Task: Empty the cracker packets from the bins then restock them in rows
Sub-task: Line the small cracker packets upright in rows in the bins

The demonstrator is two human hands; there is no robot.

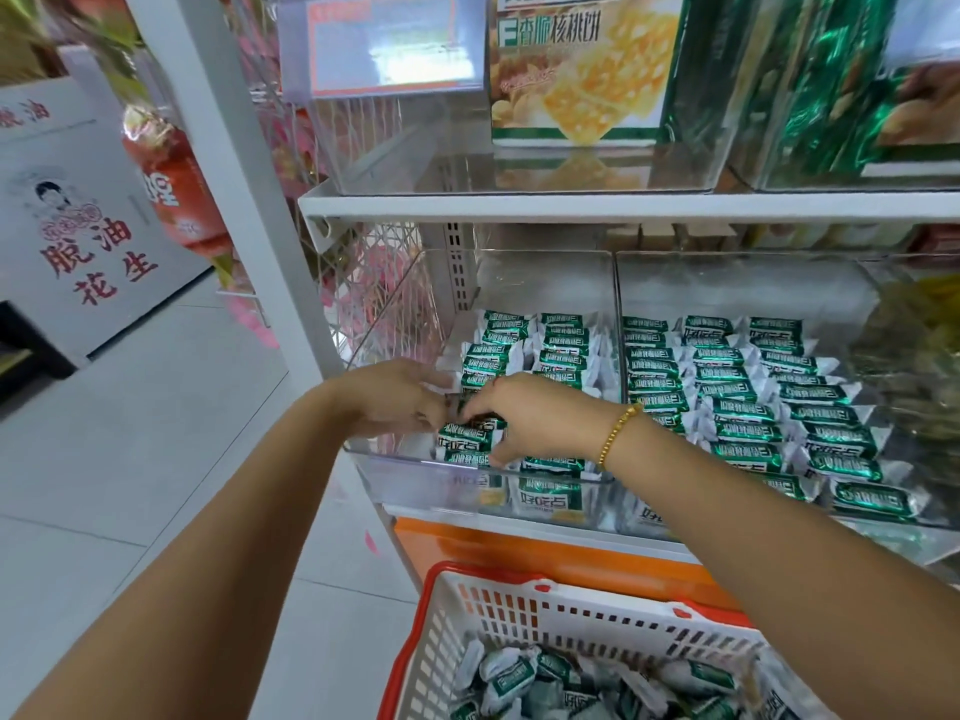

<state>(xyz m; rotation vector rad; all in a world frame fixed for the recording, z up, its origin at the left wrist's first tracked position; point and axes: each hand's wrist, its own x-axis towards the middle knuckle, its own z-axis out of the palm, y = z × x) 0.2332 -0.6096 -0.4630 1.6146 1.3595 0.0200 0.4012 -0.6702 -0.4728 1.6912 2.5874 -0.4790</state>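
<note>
The cracker packets (470,440) are small, light and crinkly, and the crackers inside may snap, so a soft pinch on the sides seems best. They lie at the front of the clear bin (415,480). The right hand (530,423) curls round them. The left hand (400,397) touches them; its grip I cannot tell.

A green-and-white biscuit box (582,70) sits high above the right hand (535,418); a red-lettered white sign (78,226) stands well left of the left hand (395,397).
</note>
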